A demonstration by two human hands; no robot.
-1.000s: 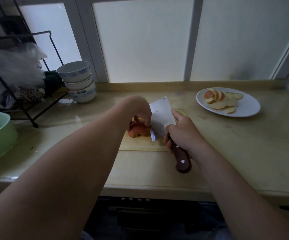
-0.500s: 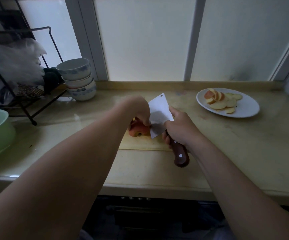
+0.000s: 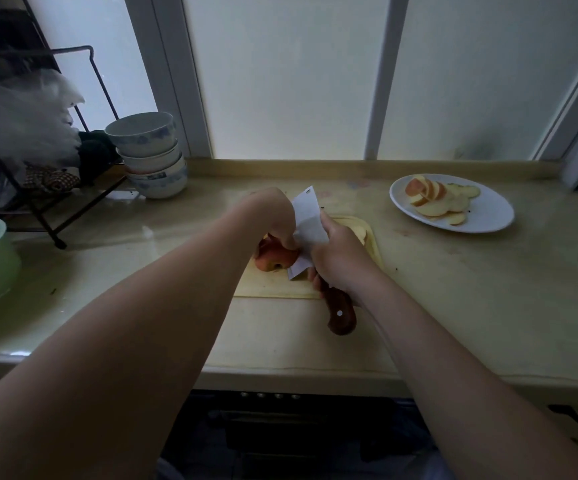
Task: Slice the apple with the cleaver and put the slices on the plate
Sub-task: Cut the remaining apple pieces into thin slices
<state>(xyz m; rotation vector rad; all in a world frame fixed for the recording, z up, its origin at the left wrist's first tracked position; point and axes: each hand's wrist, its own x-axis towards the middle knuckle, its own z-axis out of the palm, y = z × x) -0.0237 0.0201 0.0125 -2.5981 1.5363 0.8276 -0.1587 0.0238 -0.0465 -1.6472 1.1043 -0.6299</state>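
Two grips working over my cutting board (image 3: 273, 289): left grip (image 3: 273, 216) curls onto the apple (image 3: 273, 259), right grip (image 3: 339, 258) clenches the cleaver (image 3: 310, 226). Beige table (image 3: 471, 306), frosted window (image 3: 291, 81) behind, plate (image 3: 488, 213) with slices (image 3: 436, 202) far right.

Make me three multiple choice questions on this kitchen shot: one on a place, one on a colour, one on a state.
1. Where is the plate? A on the floor; B on the counter, right of the board; C in a sink.
2. What colour is the handle of the cleaver? A blue; B brown; C white.
3. What is the right hand doing? A lying flat; B lifting a cup; C gripping the cleaver.
Answers: B, it sits far right; B, reddish-brown wood; C, it wraps the handle.
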